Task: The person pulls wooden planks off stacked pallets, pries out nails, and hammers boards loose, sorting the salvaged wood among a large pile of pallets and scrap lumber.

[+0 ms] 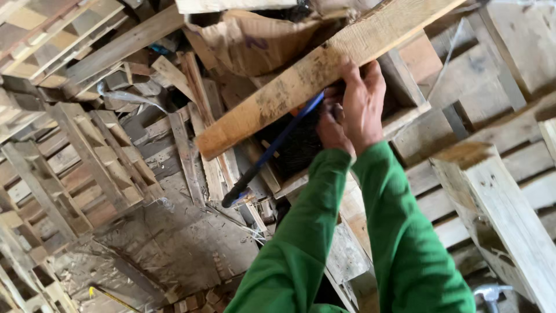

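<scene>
A person in green sleeves works amid stacked wooden pallets, both hands raised to a long weathered plank that slants from lower left to upper right across the scene. The right hand is wrapped over the plank's lower edge, fingers curled shut around it. The left hand, just beside and partly hidden behind the right, appears to be closed on the blue bar, though the grip itself is obscured. That bar, blue along its shaft with a black end, runs down and to the left from the hands, passing under the plank. Behind the hands sits a dark opening in a pallet. A pale wooden block on a pallet stands to the right, well apart from the hands. Loose slats and broken boards lie heaped at left over a dusty floor. A metal hammer head shows at the lower right edge.
</scene>
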